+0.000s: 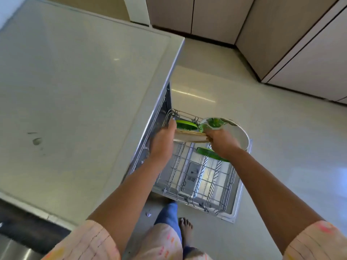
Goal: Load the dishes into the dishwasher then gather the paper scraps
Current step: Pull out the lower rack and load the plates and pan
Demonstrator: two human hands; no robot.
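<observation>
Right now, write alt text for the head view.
Both hands hold dishes over a pulled-out dishwasher rack: the left hand grips stacked plates, the right hand a white leaf-patterned plate. A grey counter lies to the left.

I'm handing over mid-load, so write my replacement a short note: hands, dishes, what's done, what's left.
Left hand grips the edge of a stack of plates held above the pulled-out dishwasher rack.
Right hand holds a white plate with a green leaf print, tilted over the rack.
Two green plates seem racked already: one at the far end, one below the right wrist.
Left: slot the held plates, then gather paper scraps; one small scrap lies on the floor near the rack's corner.
</observation>
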